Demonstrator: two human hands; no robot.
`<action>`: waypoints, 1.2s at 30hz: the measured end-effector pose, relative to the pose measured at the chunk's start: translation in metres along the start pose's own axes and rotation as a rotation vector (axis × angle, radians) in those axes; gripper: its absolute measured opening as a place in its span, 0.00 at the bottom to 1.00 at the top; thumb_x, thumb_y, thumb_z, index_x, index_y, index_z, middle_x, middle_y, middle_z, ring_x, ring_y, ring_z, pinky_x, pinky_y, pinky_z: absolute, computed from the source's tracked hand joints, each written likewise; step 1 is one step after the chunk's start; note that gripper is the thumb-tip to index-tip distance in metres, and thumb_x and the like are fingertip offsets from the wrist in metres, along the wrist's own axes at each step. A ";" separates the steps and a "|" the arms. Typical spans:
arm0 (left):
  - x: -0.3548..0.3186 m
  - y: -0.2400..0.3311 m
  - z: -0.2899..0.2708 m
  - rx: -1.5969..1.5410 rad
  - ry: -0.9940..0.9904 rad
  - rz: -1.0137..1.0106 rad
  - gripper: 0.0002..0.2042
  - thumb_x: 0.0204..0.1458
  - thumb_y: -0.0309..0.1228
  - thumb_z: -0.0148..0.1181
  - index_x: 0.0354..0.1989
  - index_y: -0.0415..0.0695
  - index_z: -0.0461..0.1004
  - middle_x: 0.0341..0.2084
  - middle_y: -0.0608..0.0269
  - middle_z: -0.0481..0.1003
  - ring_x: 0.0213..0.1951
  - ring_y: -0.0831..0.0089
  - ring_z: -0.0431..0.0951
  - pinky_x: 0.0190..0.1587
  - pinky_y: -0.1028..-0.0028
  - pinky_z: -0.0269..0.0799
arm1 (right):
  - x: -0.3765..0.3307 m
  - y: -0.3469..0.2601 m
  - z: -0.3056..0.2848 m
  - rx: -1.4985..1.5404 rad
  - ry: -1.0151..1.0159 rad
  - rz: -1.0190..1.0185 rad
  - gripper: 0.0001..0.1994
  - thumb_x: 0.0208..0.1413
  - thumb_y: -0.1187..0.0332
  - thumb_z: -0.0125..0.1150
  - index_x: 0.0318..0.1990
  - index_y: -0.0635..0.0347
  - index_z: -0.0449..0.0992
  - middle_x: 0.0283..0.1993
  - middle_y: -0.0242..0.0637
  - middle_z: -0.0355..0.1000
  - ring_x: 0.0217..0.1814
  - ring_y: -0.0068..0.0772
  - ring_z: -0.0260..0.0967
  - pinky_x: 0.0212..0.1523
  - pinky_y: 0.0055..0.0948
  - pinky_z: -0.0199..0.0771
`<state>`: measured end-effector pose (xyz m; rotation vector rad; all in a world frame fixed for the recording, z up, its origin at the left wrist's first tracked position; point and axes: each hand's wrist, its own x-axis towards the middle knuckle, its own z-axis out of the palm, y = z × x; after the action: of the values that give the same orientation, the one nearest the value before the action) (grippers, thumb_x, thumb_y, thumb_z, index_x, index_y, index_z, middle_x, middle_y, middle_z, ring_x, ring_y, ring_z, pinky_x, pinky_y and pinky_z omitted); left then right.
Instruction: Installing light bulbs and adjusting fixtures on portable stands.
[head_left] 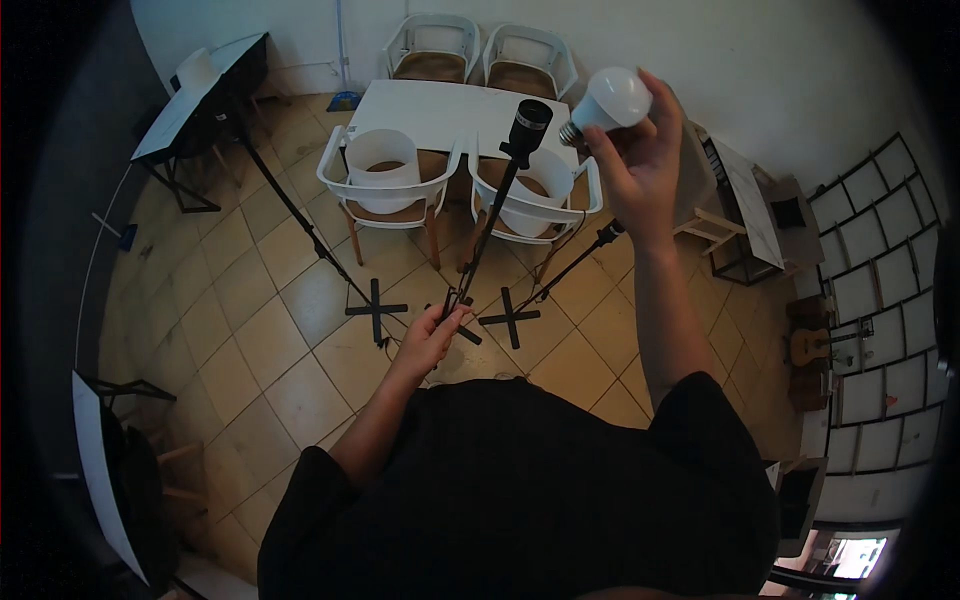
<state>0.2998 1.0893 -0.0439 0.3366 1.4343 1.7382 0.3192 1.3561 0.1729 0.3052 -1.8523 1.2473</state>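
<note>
My right hand is raised and pinches a white light bulb by its rounded top. The bulb is tilted, its metal screw end pointing down and left. It is apart from the black socket atop a thin black floor lamp stand, just left of it. Lower down, my left hand is closed round that stand's pole, near its cross-shaped base. The pole leans toward the far side. Whether the socket has anything inside cannot be seen.
Two more black lamp stands flank this one, with cross-shaped feet on the tiled floor. White cylindrical shades sit on the near chairs by a white table. A guitar is at the right.
</note>
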 end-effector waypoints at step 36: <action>0.073 0.125 0.061 0.265 0.347 0.849 0.31 0.59 0.33 0.57 0.70 0.47 0.53 0.36 0.66 0.61 0.27 0.80 0.59 0.31 0.79 0.62 | 0.095 -0.006 -0.031 -0.394 -0.651 -0.195 0.16 0.58 0.74 0.58 0.54 0.51 0.76 0.60 0.39 0.70 0.54 0.32 0.72 0.53 0.29 0.73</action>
<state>0.2425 1.1852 0.0668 0.9271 1.9508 2.3475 0.2820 1.4033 0.2529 0.7135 -2.4897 0.6583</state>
